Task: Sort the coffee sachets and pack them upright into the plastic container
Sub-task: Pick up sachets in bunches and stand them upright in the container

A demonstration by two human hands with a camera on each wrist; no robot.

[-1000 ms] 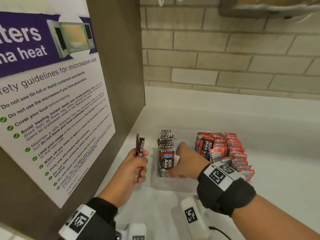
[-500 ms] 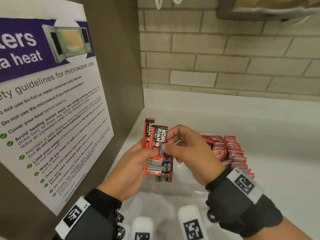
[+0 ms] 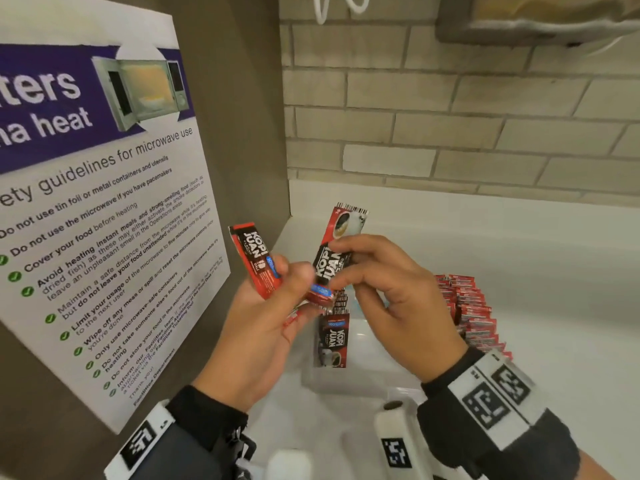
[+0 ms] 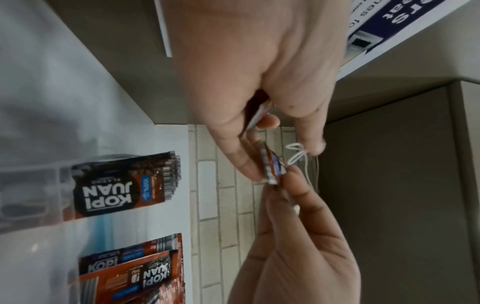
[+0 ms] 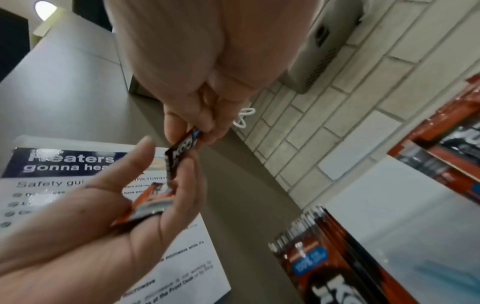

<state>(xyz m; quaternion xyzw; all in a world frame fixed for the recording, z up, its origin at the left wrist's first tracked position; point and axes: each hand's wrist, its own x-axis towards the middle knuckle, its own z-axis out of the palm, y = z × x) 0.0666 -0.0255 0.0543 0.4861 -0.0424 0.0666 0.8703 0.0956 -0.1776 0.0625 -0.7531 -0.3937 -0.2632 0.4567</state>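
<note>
White tabletop (image 3: 519, 271) by a brick wall: a short row of sachets (image 3: 333, 336) stands upright in the plastic container (image 3: 346, 382) at its left edge, loose sachets (image 3: 471, 306) remain beside it, left hand (image 3: 256, 327) grips several sachets (image 3: 254, 258), and right hand (image 3: 391, 289) pinches one sachet (image 3: 334, 258) above.

We see an evenly lit indoor scene under soft, diffuse light, bright on the white counter (image 3: 519, 271) and dimmer on the brown side panel (image 3: 242, 133). Shadows are faint, with a soft one beneath the hands. In the head view, the brick wall (image 3: 450, 116) bows at the edges from the wide lens, and the poster (image 3: 104, 202) text stays readable. Both wrist views are softer and noisier, with muted colour. There, the palms nearest the lens are blurred, and a bright ceiling light (image 5: 45, 9) glares in the right wrist view's top left corner.
</note>
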